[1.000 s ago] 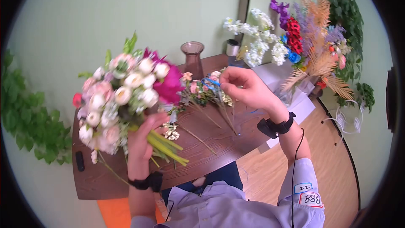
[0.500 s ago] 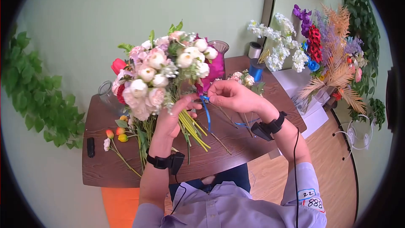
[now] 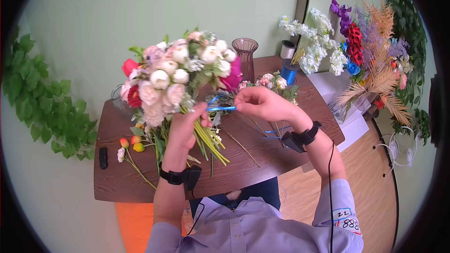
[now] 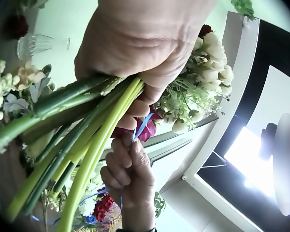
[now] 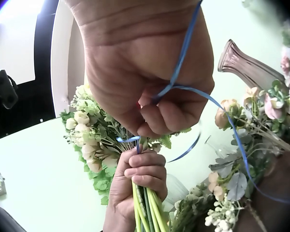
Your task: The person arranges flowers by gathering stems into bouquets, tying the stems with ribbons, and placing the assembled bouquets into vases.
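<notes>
A bouquet [image 3: 176, 72] of white, pink and red artificial flowers is held up over the table by my left hand [image 3: 182, 133]. Its fingers curl round the green stems [image 4: 92, 145] just below the blooms. My right hand [image 3: 262, 105] pinches a blue ribbon [image 3: 221, 108] to the right of the bouquet. Between the two hands the ribbon runs taut, reaching the stems at the left thumb. In the right wrist view, ribbon ends [image 5: 183, 48] hang out of the curled right fingers [image 5: 164, 116]; the left hand grips the stems below them.
On the brown table [image 3: 276, 154] stand a purple glass vase [image 3: 244, 58], a blue ribbon spool [image 3: 289, 71] and a clear glass vase [image 3: 121, 103]. Loose flowers and stems lie around, among them small tulips [image 3: 136, 144]. At the right are tall flowers [image 3: 365, 61] in a vase.
The bouquet was swung from the left to a place in front of the body. The right hand came in beside the stems, then drew the ribbon rightward until it was taut.
</notes>
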Available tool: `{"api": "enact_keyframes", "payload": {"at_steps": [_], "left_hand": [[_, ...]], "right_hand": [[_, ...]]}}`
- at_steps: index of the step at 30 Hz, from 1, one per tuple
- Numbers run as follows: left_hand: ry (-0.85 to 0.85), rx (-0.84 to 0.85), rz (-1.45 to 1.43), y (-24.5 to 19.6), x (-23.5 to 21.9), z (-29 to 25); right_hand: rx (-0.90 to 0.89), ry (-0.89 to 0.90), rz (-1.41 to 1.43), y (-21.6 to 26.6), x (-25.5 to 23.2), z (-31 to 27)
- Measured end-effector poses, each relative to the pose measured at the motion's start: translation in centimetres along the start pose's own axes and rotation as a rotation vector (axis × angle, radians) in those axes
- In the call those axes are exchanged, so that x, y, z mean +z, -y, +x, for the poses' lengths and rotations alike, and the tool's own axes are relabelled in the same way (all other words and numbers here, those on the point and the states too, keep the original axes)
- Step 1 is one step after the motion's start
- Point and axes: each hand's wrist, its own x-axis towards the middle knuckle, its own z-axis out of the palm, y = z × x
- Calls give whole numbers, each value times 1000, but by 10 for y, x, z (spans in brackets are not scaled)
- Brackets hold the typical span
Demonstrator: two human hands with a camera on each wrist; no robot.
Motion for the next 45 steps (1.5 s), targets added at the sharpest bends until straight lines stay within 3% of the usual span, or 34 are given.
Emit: {"api": "enact_keyframes", "payload": {"at_steps": [2, 4, 8, 10, 14, 16, 19, 23, 26, 28, 29, 30, 31, 33, 34, 36, 38, 39, 42, 45], "left_hand": [[-63, 18, -30, -11, -16, 0], [-146, 25, -66, -22, -30, -1], [-227, 81, -80, -43, -58, -6], [-250, 95, -68, -53, -67, -11], [-286, 184, -111, -75, -88, -16], [-286, 209, -110, -85, -104, -15], [-291, 201, -115, -90, -108, -17], [-321, 174, 6, -87, -79, -30], [-306, 159, 16, -79, -66, -33], [-275, 144, 11, -75, -60, -31], [-243, 146, 9, -72, -58, -30], [-211, 148, 10, -69, -56, -29], [-199, 134, -18, -66, -53, -28], [-186, 131, -4, -64, -38, -30], [-183, 130, 5, -63, -31, -31], [-174, 119, 5, -61, -23, -34], [-155, 99, 17, -62, -20, -37], [-148, 109, 18, -62, -24, -39], [-202, 89, -14, -66, -32, -47], [-208, 102, -25, -65, -44, -46]], "right_hand": [[9, -31, -100, -3, -12, -10], [127, -109, -234, -9, -27, -21], [142, -244, -535, -41, -58, -39], [193, -310, -979, -55, -69, -45], [173, -373, -1158, -84, -92, -54], [276, -372, -1113, -83, -103, -53], [345, -177, -908, -70, -123, -52], [268, -240, -1071, 5, -116, -51], [161, -391, -1424, 37, -104, -52], [53, -472, -1488, 59, -81, -45], [73, -444, -1308, 74, -58, -37], [-126, -455, -997, 87, -26, -35], [-71, -355, -787, 86, -4, -28], [-250, -253, -681, 71, 41, -12], [-264, -224, -719, 70, 61, -4], [-281, -184, -512, 61, 87, 18], [-18, 27, -285, 61, 88, 34], [-25, 39, -287, 59, 89, 35], [-269, -211, -282, 47, 74, 29], [-138, -264, -300, 47, 54, 17]]}}
